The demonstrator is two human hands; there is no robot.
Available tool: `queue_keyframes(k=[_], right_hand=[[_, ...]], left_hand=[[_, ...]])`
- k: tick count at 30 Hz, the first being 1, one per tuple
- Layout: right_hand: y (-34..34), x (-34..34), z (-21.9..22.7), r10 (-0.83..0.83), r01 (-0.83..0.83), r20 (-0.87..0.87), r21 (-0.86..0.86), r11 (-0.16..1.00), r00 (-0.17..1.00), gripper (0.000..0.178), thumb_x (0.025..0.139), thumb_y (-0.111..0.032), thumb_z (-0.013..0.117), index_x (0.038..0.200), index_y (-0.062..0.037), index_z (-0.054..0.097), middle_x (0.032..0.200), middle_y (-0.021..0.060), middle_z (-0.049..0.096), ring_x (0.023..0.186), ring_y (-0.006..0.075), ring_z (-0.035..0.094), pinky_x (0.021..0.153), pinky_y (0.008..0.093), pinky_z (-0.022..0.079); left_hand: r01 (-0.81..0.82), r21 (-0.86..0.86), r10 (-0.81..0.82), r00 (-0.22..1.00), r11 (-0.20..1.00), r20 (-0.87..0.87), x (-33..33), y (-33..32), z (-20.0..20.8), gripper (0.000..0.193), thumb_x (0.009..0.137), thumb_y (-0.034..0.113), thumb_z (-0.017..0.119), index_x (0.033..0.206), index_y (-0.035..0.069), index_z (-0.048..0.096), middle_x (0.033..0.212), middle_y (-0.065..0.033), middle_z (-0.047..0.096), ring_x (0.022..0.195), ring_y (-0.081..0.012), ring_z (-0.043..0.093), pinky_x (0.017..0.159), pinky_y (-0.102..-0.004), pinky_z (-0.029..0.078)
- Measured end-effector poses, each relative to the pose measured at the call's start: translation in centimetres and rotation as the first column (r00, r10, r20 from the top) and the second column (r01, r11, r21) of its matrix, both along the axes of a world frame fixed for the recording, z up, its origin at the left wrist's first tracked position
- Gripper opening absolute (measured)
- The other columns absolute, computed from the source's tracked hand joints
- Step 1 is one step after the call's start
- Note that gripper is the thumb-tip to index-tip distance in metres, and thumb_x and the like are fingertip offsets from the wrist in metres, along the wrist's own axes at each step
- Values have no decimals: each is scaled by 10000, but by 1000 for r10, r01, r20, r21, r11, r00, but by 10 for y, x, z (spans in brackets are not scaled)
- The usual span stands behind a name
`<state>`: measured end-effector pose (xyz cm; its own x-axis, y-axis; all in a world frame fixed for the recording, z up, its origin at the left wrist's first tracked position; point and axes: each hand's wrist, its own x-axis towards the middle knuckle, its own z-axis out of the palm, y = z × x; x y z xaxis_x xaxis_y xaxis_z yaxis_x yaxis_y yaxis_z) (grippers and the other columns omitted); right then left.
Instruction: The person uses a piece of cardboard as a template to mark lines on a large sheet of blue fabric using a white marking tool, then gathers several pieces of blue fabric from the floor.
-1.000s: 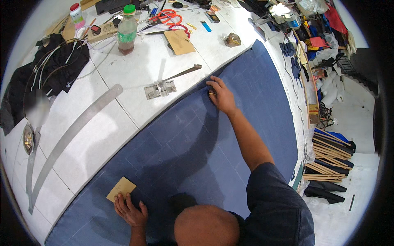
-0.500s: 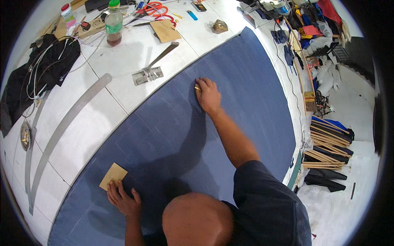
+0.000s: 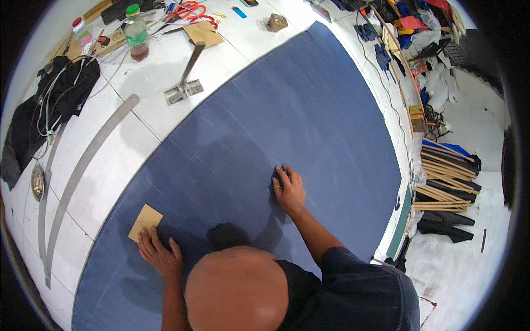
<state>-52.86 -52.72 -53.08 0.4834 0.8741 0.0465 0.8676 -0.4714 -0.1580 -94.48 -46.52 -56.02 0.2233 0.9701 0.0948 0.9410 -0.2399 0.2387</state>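
Dark blue cloth [image 3: 331, 138] with thin pale drawn lines covers the table under both hands. My left hand [image 3: 159, 251] rests flat at the near left, fingers apart, its fingertips on the lower edge of a small tan card [image 3: 146, 220]. Near the middle of the cloth, my right hand [image 3: 290, 190] is low over the surface with its fingers bent together. A tiny pale bit shows between those fingers; its kind cannot be made out. Beyond the cloth's left edge stands a metal cloth-cutting clamp [image 3: 184, 91] with a long raised lever.
A curved grey ruler [image 3: 88, 157] and a metal dish [image 3: 37, 183] lie on white tiles at left. Farther back are a green-capped bottle [image 3: 136, 36], orange-handled scissors [image 3: 187, 10] and black cloth [image 3: 66, 91]. Wooden sticks [image 3: 450, 171] are stacked at right.
My right hand has come back from the far part of the cloth toward me, its fingers still bent. My left hand stays on the card. The whole view has shifted slightly.
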Motion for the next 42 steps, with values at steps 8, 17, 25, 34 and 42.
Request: queue_keyframes(k=[8, 17, 25, 34, 42], right_hand=[[-1, -3, -19, -52, 55, -26, 117, 992, 998, 373, 901, -236, 662, 1267, -175, 624, 1331, 99, 552, 1259, 336, 486, 978, 473, 504], [-7, 6, -17, -38, 36, 7, 184, 982, 999, 363, 895, -252, 667, 1244, -157, 635, 1301, 102, 570, 1242, 351, 500, 971, 469, 505], [0, -3, -12, -48, 60, -79, 154, 986, 996, 357, 900, -238, 654, 1245, -153, 624, 1301, 92, 556, 1239, 336, 501, 969, 455, 508], [-7, 1, -18, -75, 89, -88, 173, 981, 993, 386, 903, -269, 653, 1270, -161, 612, 1328, 99, 548, 1268, 347, 484, 979, 470, 506], [-5, -1, -10, -57, 62, -41, 147, 987, 998, 341, 897, -204, 650, 1233, -143, 642, 1337, 102, 548, 1253, 341, 503, 977, 456, 495]], left_hand=[[75, -109, -71, 997, 991, 43, -23, 6, 6, 540, 963, 330, 593, 1429, 74, 499, 1502, -208, 421, 1404, -409, 379, 1142, -553, 298], [71, -31, -64, 980, 997, 186, -20, 10, 11, 251, 910, 208, 678, 1103, 57, 626, 1153, -177, 606, 1108, -373, 554, 947, -520, 404], [-35, -181, 103, 918, 983, 384, -23, 14, -4, 254, 942, 213, 682, 820, 31, 554, 760, -137, 534, 735, -350, 519, 709, -467, 404], [15, -216, 34, 974, 976, 222, -9, 20, 10, 402, 920, 268, 720, 688, 36, 488, 726, -143, 519, 700, -345, 514, 656, -465, 393], [28, 21, -30, 997, 999, 74, 11, 12, 34, 411, 893, 300, 720, 1209, 54, 629, 1305, -244, 561, 1219, -420, 528, 1015, -522, 422]])
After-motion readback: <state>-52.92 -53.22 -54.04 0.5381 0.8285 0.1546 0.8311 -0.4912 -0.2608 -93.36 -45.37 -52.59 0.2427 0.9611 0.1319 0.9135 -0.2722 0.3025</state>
